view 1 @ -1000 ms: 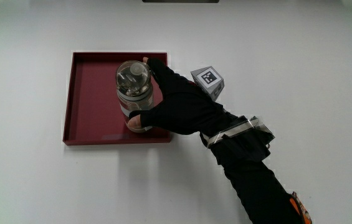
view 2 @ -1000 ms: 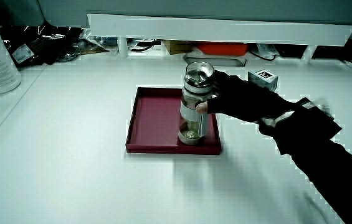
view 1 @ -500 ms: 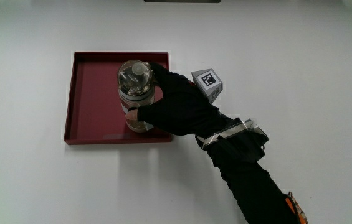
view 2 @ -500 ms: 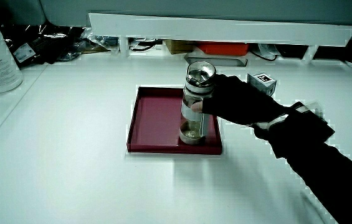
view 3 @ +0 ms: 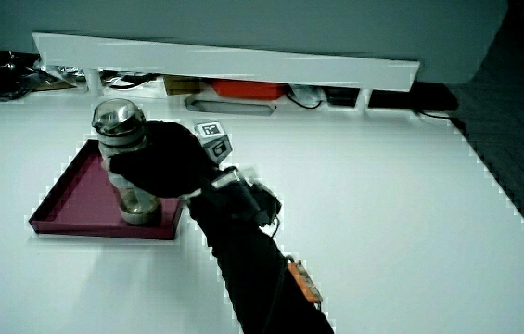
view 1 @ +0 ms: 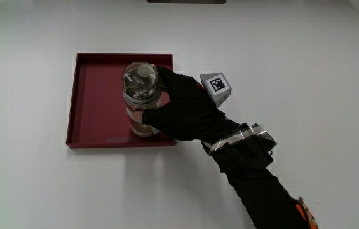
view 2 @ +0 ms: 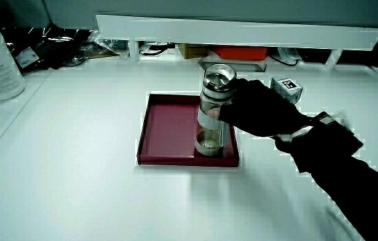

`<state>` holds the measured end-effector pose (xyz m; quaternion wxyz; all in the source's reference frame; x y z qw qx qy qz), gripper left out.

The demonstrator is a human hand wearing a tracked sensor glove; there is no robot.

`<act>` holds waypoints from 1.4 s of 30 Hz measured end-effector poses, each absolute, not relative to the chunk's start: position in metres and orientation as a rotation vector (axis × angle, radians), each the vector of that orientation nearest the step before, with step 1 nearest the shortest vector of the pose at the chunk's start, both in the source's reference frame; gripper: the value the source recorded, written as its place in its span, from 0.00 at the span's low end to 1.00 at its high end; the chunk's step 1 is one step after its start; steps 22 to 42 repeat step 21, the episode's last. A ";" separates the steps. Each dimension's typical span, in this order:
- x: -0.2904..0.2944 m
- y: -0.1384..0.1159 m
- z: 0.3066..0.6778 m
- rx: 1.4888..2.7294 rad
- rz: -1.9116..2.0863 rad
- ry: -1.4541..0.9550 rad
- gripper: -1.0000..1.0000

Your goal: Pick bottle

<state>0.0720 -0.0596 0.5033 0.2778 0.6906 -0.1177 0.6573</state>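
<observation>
The hand (view 1: 182, 111) grips the upright bottle (view 1: 140, 95) (over the red tray (view 1: 96, 102))

White table (view 1: 306, 63), low white partition (view 2: 242, 30)

- Even, bright light washes the table (view 1: 306, 57) almost pure white, with hardly any shadow on it.
- The tray (view 1: 96, 95) casts only a faint shadow on its side nearer the person.
- The bottle (view 2: 213, 100) cap glints.
- The forearm (view 2: 349, 181) shows jagged, smeared edges in both side views.
</observation>
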 end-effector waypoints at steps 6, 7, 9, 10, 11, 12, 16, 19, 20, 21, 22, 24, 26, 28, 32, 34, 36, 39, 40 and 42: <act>0.079 -0.063 0.477 1.824 1.804 -0.403 1.00; 0.080 -0.064 0.473 1.817 1.818 -0.423 1.00; 0.084 -0.065 0.460 1.784 1.835 -0.435 1.00; 0.087 -0.065 0.456 1.774 1.844 -0.441 1.00; 0.090 -0.065 0.450 1.775 1.839 -0.452 1.00; 0.093 -0.065 0.443 1.779 1.829 -0.453 1.00; 0.107 -0.062 0.420 1.760 1.814 -0.452 1.00; 0.124 -0.061 0.413 1.849 1.773 -0.476 1.00; 0.127 -0.059 0.404 1.824 1.809 -0.495 1.00; 0.134 -0.059 0.407 1.893 1.764 -0.494 1.00; 0.134 -0.059 0.407 1.893 1.764 -0.494 1.00; 0.134 -0.059 0.407 1.893 1.764 -0.494 1.00; 0.134 -0.059 0.407 1.893 1.764 -0.494 1.00; 0.134 -0.059 0.407 1.893 1.764 -0.494 1.00; 0.134 -0.059 0.407 1.893 1.764 -0.494 1.00; 0.134 -0.059 0.407 1.893 1.764 -0.494 1.00; 0.134 -0.059 0.407 1.893 1.764 -0.494 1.00; 0.134 -0.059 0.407 1.893 1.764 -0.494 1.00; 0.134 -0.059 0.407 1.893 1.764 -0.494 1.00; 0.134 -0.059 0.407 1.893 1.764 -0.494 1.00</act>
